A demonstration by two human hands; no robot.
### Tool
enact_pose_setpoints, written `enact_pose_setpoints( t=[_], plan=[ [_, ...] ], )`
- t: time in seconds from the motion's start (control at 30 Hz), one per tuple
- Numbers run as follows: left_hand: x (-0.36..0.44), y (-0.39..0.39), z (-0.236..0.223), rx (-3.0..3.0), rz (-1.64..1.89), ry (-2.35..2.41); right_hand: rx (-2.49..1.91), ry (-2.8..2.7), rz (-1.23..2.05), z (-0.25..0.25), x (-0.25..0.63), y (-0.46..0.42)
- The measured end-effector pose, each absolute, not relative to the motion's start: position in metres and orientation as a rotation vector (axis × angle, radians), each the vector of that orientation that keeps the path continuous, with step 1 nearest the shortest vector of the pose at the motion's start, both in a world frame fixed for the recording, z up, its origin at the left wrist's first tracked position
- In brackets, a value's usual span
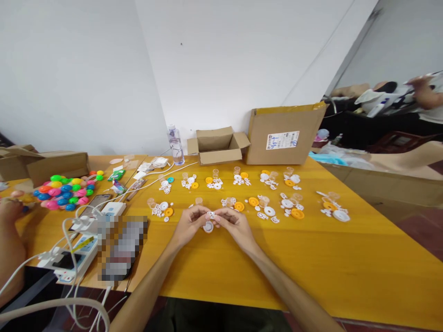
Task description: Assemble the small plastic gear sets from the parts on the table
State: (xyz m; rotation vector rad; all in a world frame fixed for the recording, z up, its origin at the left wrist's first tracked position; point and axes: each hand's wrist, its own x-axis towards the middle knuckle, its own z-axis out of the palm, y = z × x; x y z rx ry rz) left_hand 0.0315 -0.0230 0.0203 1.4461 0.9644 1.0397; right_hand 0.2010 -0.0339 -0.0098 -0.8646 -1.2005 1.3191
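My left hand (192, 223) and my right hand (234, 223) meet over the near middle of the table, fingertips pinched together. Between them is a small white piece with dark spots (211, 215), held by both. Just below the fingertips is a small round whitish cup-like part (208, 227); whether the fingers touch it I cannot tell. Behind the hands lie groups of small parts: a clear cup (199, 201), an orange wheel (239, 206), a white disc (269, 211) and white perforated pieces (262, 215). My hands partly hide the nearest groups.
Left are a pile of colourful plastic balls (65, 193), power strips (86, 246) with white cables, and a phone (124, 249). A water bottle (176, 145), an open carton (219, 157) and a large cardboard box (284, 133) stand at the back. Another person's arm (10, 244) is at far left.
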Motion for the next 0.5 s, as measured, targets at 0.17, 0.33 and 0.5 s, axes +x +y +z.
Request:
enact_pose_setpoints(
  t=[0.17, 0.33, 0.5],
  plan=[
    [0.0307, -0.0228, 0.0195, 1.452, 1.059, 0.961, -0.863, -1.225, 1.316, -0.0095, 0.2015, -0.0338],
    [0.0301, -0.0223, 0.0179, 1.465, 1.071, 0.946, -0.856, -1.235, 1.315, -0.0099, 0.2017, -0.0331],
    [0.0308, -0.0215, 0.0175, 1.478, 1.089, 0.925, -0.852, -1.234, 1.322, -0.0114, 0.2015, -0.0323]
  ],
)
